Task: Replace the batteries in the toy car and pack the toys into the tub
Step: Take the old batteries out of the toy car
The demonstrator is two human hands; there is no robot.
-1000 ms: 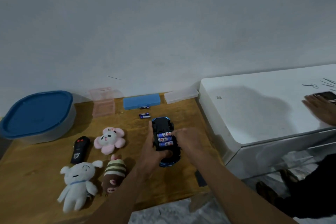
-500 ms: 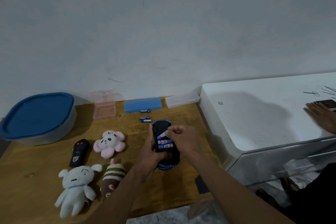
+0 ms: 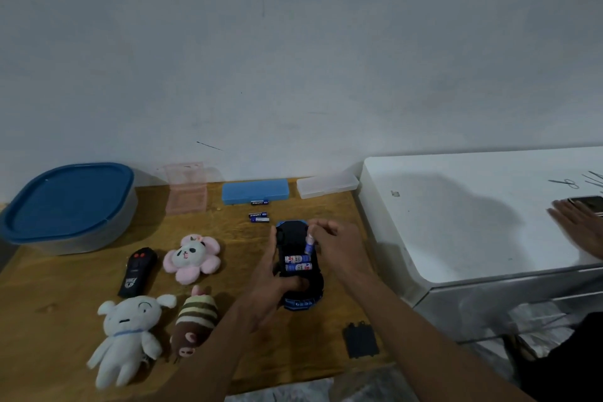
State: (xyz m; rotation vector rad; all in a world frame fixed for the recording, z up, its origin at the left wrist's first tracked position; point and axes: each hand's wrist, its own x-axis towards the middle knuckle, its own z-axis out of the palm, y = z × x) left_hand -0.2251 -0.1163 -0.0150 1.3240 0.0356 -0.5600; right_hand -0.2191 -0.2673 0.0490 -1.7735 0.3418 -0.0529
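My left hand (image 3: 274, 281) gripping the upturned black-and-blue plastic toy car (image 3: 290, 238) over the brown wooden table (image 3: 49, 287), long axis running toward the wall, my right hand (image 3: 339, 248) pinching a small blue cylindrical battery (image 3: 309, 245), tilted on end.

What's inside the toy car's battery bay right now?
Two batteries lie in the toy car; the right hand pinches a third battery, tilted up. Just below them, the left hand covers the car.

Home room, plush toys (image 3: 125, 333), wooden table (image 3: 65, 287)
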